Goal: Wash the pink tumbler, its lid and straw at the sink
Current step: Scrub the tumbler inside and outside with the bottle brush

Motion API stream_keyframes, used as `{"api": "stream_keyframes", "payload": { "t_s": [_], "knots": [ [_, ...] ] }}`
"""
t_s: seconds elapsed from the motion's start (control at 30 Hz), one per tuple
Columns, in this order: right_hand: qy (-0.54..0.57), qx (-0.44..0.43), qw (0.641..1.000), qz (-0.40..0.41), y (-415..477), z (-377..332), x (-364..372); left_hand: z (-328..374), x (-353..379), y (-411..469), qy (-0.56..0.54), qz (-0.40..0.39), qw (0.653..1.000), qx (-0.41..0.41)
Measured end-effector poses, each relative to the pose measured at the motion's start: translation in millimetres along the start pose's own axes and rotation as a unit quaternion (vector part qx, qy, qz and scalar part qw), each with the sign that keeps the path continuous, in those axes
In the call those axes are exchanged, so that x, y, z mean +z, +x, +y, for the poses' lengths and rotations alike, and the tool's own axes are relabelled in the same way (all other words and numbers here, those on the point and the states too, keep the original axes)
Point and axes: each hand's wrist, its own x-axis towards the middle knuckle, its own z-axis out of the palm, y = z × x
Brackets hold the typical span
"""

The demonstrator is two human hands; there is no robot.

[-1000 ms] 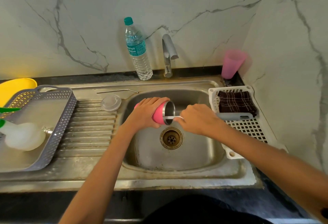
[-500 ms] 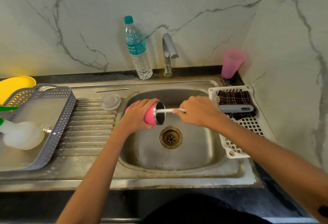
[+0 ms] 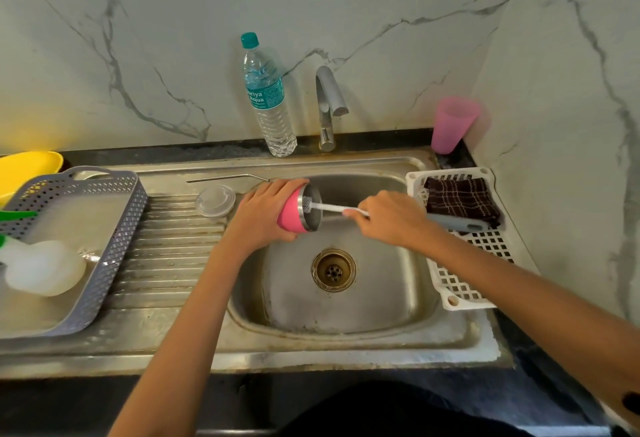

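Sideways over the steel sink (image 3: 311, 357), the left hand (image 3: 263, 216) is gripping a pink steel-lined tumbler (image 3: 290, 215), mouth facing the right hand (image 3: 389, 220), fingers (image 3: 354, 212) pinching a white bottle brush (image 3: 329, 208) in line.

The left hand (image 3: 263, 214) gripped the pink tumbler (image 3: 294, 213) over the sink (image 3: 346, 301); the right hand (image 3: 388, 220) held a bottle brush (image 3: 329, 208) at its mouth

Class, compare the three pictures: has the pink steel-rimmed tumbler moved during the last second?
Yes. The pink steel-rimmed tumbler has moved left, away from the round brass drain and closer to the clear round plastic lid.
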Motion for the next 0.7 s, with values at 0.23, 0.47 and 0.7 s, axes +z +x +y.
{"api": "stream_keyframes", "payload": {
  "t_s": [0.23,0.47,0.7],
  "knots": [
    [-0.045,-0.053,0.998,0.003,3.9,-2.3,-17.0,-5.9,16.7,-11.6,0.004,-0.058,0.998,-0.028],
    [0.000,-0.040,0.999,-0.013,-10.4,-16.1,15.2,-2.1,5.0,-4.9,0.026,0.012,1.000,0.007],
    [-0.029,-0.021,0.999,0.004,-0.4,10.4,-17.9,-7.7,6.9,-13.1,0.034,-0.002,0.999,0.013]
  ]
}}
